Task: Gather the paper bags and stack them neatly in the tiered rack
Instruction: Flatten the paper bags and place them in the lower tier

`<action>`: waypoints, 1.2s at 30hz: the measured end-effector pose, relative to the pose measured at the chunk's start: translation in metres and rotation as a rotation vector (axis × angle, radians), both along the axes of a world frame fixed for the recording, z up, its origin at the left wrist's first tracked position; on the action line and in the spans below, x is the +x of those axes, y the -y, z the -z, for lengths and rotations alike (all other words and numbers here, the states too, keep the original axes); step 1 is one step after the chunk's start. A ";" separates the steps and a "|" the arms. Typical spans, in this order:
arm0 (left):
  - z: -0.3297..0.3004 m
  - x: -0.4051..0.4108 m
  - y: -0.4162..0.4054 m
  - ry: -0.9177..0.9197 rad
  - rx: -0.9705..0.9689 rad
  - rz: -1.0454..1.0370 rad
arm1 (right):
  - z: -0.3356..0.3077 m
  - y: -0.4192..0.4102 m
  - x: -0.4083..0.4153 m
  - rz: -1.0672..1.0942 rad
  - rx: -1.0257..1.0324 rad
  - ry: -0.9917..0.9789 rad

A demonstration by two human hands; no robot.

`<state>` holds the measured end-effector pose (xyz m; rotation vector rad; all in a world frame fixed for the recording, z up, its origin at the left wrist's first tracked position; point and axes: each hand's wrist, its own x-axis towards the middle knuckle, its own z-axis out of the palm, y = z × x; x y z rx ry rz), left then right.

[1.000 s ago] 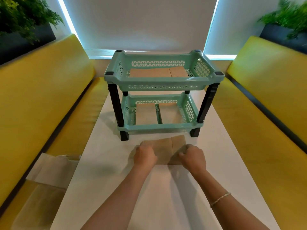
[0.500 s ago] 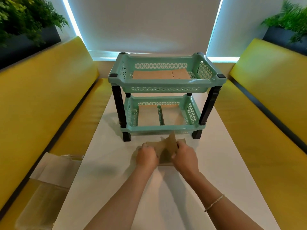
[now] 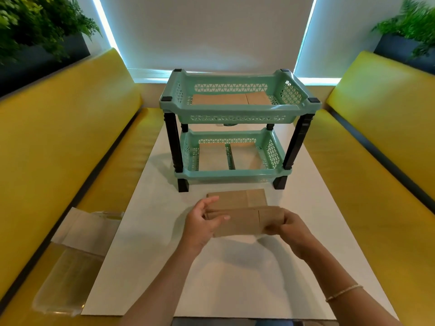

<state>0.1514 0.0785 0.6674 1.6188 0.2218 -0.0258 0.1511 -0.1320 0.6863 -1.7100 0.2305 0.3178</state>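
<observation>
Half a second ago both hands were pressing on a brown paper bag lying on the white bench; now the left hand point(image 3: 204, 223) and right hand point(image 3: 288, 225) are holding a flat folded brown paper bag point(image 3: 242, 221) lifted clear of the surface in the lower middle of the frame, each hand pinching one short end with curled fingers. A second flat brown paper bag point(image 3: 236, 199) is lying on the white bench point(image 3: 235, 278) just behind it, in front of the mint-green two-tier plastic rack with black posts point(image 3: 237, 114). The lift suggests the bag is being readied for the rack, which is standing just beyond, at the centre of the frame. Brown bags are already lying in the upper tier point(image 3: 229, 99) and in the lower tier point(image 3: 244, 156), so the task seems well along, with these two bags left.

Yellow padded seats point(image 3: 58, 142) are running along both sides of the bench. Clear plastic packaging with white paper point(image 3: 77, 250) is lying on the seat at lower left. Green plants in dark planters point(image 3: 35, 36) are sitting in the upper corners, and a pale window blind point(image 3: 211, 31) is filling the back wall
</observation>
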 end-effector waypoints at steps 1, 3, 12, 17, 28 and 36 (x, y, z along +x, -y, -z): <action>0.004 -0.006 0.003 -0.004 -0.041 0.001 | 0.006 -0.002 -0.006 0.038 0.020 0.010; 0.014 -0.016 0.010 -0.019 -0.071 -0.006 | 0.015 -0.010 -0.016 0.101 0.057 0.038; 0.020 -0.029 0.015 0.038 0.049 -0.035 | 0.022 -0.018 -0.025 0.174 0.062 0.130; 0.031 -0.035 0.013 -0.076 0.170 0.031 | 0.023 -0.015 -0.030 0.144 0.005 0.098; -0.053 -0.033 0.015 0.156 -0.134 0.075 | 0.002 0.000 -0.021 -0.136 -0.307 0.151; -0.005 -0.046 0.034 -0.052 0.297 0.132 | 0.029 -0.036 -0.034 -0.103 -0.355 0.102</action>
